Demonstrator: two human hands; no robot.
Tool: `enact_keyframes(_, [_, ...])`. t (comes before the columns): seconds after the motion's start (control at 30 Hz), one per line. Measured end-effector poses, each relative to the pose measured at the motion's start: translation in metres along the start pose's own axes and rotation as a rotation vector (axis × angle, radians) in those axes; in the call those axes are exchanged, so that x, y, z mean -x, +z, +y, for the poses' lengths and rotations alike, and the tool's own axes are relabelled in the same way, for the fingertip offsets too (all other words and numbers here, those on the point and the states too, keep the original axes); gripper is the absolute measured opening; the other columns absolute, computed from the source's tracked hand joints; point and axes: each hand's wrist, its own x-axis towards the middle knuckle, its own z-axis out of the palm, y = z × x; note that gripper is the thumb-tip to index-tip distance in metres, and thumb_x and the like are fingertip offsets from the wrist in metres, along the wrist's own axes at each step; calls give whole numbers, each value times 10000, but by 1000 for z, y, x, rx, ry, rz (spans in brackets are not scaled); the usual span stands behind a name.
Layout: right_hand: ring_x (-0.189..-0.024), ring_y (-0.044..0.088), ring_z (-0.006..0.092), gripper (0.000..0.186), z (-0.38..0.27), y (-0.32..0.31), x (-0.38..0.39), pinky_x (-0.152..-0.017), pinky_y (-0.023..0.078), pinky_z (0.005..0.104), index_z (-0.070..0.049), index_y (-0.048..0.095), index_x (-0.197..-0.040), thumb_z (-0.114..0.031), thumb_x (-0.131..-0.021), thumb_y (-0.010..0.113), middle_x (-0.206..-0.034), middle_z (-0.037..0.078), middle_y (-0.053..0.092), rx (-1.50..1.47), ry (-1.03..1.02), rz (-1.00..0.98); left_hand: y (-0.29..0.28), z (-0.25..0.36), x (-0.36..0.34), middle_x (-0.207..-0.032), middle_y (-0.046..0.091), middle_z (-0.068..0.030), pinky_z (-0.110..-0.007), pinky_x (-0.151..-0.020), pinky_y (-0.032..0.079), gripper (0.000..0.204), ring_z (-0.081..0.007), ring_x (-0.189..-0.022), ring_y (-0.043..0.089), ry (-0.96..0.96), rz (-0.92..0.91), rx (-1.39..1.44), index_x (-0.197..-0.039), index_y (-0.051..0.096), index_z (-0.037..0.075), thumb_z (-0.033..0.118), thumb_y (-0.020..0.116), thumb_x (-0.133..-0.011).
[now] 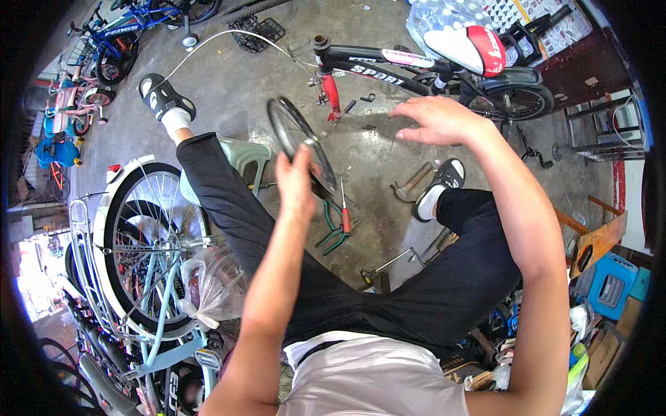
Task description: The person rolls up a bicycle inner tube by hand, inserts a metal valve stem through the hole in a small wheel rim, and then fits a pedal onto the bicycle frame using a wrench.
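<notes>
My left hand (297, 182) is closed on the near edge of a small bicycle wheel (312, 135), held tilted above the floor and slightly blurred. My right hand (440, 121) is open and holds nothing, fingers pointing left, in front of a black child's bicycle frame (374, 69). Its red fork (329, 97) has no wheel in it, and a white-and-red saddle (472, 52) sits at the rear. Between my feet lie green-handled pliers (333, 234), a red-handled screwdriver (345, 218) and a hammer (414, 182).
A pale green stool (243, 156) stands by my left leg. At left is a light blue bicycle with a large white-fendered wheel (146, 239). A black basket (258, 33) lies far off under a curved white cable (222, 35). Blue plastic stool (610, 283) sits at right.
</notes>
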Motion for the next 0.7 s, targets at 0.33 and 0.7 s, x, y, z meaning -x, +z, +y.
enact_keyframes(0.33, [-1161, 652, 380, 516, 7, 26, 20, -983, 525, 486, -78, 649, -1292, -452, -935, 653, -1209, 188, 699, 50, 44, 74, 39, -83, 88, -956, 612, -16, -341, -743, 553, 218, -146, -806, 586, -320, -207, -59, -1169, 568, 100, 204, 667, -1006])
enact_keyframes(0.7, [-1210, 640, 421, 792, -76, 158, 65, -1026, 510, 467, -60, 529, -1436, -563, -854, 719, -1282, 268, 667, -578, 553, 341, 33, -120, 127, -1275, 621, -89, -314, -1067, 420, 513, -182, -1147, 600, -202, -686, -146, -1508, 451, 39, 96, 589, -1017])
